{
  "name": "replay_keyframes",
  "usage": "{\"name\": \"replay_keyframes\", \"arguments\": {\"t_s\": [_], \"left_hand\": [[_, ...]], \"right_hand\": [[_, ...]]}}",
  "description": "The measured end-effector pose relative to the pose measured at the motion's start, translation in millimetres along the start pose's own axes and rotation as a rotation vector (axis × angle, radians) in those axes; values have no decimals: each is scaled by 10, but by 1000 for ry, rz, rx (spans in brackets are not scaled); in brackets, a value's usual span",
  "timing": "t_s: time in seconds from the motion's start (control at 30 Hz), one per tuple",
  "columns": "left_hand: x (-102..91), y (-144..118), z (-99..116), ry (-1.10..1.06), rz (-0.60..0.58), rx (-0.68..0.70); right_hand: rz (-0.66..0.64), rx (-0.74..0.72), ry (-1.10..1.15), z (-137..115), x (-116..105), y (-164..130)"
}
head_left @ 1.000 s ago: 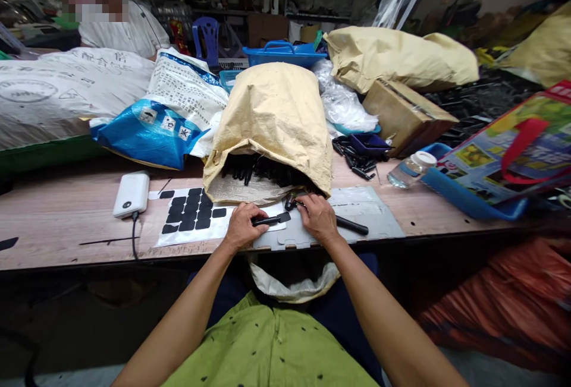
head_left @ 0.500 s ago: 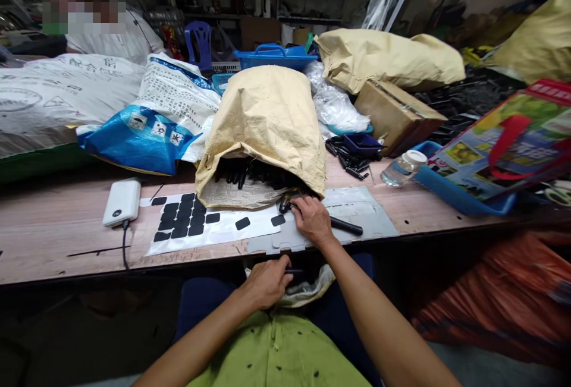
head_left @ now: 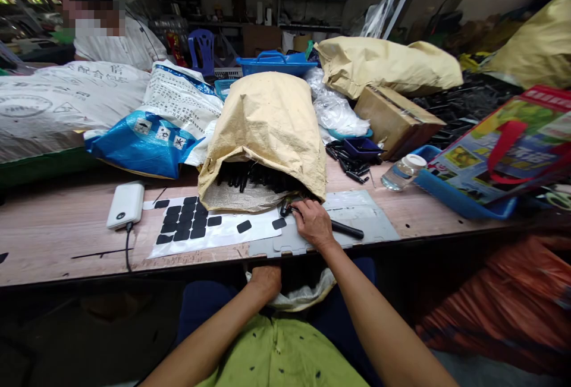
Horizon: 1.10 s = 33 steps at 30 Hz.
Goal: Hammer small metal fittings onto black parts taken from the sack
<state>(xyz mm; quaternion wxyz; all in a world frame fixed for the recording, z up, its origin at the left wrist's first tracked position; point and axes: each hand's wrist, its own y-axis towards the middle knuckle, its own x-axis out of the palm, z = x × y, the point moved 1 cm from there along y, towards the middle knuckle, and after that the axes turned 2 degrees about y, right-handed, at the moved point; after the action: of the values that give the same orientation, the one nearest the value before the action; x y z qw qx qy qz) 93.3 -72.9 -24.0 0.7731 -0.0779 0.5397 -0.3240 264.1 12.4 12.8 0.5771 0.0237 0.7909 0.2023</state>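
My right hand (head_left: 313,223) rests on a grey sheet (head_left: 375,216) at the table's front edge, its fingers closed on a slim black part (head_left: 294,208) at the lip of a tan sack (head_left: 267,113). Several dark pieces (head_left: 250,178) show inside the sack's mouth. A black rod-like handle (head_left: 348,230) sticks out to the right from under that hand. Below the table edge, my left hand (head_left: 266,282) reaches into an open sack (head_left: 307,299) on my lap. Its fingers are hidden, so whether it holds anything does not show.
Black rounded stickers (head_left: 184,220) lie on a white sheet, beside a white power bank (head_left: 126,204) with a cable. To the right stand a clear jar (head_left: 401,173) and a blue tray (head_left: 464,191) holding a colourful bag. Across the table is a person (head_left: 116,42).
My left hand has moved down into the lap sack; the dark piece it pinched earlier is out of sight. My right hand has stayed at the tan sack's lip.
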Motion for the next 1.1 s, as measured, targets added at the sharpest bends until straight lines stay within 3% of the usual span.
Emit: {"name": "replay_keyframes", "arguments": {"t_s": [0.1,0.17,0.2,0.27,0.33,0.43,0.6,0.8,0.87,0.97,1.03,1.1], "left_hand": [[-302,-190,0,-22,-117,140],[-650,-208,-61,-236,-202,251],[-851,-162,-122,-343,-171,218],[-1259,23,-290,-352,152,22],[-1585,265,-463,-191,517,-204],[-1822,618,-641,-36,734,-400],[-1851,880,-719,71,701,-467],[-1767,548,-816,16,684,-491],[-1665,370,-865,-50,699,-393],[-1435,181,-893,-183,633,-60],[-1274,131,-878,-237,579,143],[-1146,134,-853,-252,560,249]], "right_hand": [[7,-2,3,-4,10,-5],[11,1,5,-7,18,-8],[12,3,6,-8,22,-9],[14,4,6,-6,26,-10],[11,3,4,-2,27,-10],[0,2,-2,2,21,-8],[-3,9,6,-4,1,-4],[-8,14,-6,-10,-9,-1],[-3,10,-5,-12,-7,-2],[4,12,4,-13,2,-3],[7,15,7,-13,9,-5],[13,14,9,-11,11,-6]]}}
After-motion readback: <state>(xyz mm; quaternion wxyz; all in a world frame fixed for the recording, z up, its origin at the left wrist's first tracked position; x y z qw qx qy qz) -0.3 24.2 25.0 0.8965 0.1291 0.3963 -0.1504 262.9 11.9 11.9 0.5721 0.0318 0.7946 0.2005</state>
